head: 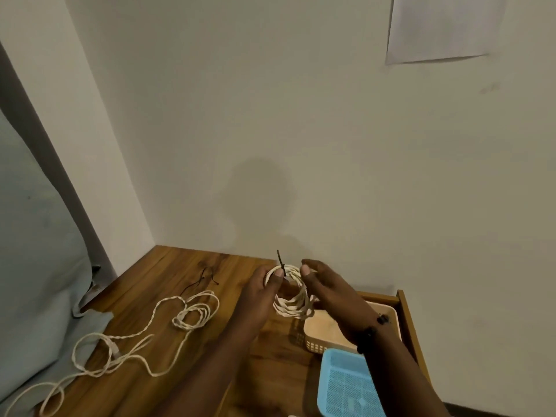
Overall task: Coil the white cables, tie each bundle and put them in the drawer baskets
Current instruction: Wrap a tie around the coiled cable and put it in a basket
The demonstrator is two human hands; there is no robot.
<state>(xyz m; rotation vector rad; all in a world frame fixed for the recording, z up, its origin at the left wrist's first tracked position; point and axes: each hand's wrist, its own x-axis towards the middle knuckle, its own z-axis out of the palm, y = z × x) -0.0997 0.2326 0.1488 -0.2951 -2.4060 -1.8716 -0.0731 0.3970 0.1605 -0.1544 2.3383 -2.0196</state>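
Both my hands hold a coiled white cable bundle (293, 302) in the air above the wooden table (168, 383). My left hand (264, 291) grips the coil's left side, its thumb pressed on a thin dark tie (280, 259) that sticks up from the top of the coil. My right hand (326, 288) pinches the coil's right side. A loose white cable (132, 338) lies uncoiled across the table at the left. A beige basket (323, 329) and a blue basket (349, 383) sit in the open drawer (406, 314) at the right.
More dark ties (201, 279) lie on the table near the wall. A grey-blue fabric (36, 266) hangs at the left edge, with the loose cable trailing over it. A sheet of paper (442, 25) is on the wall at the upper right.
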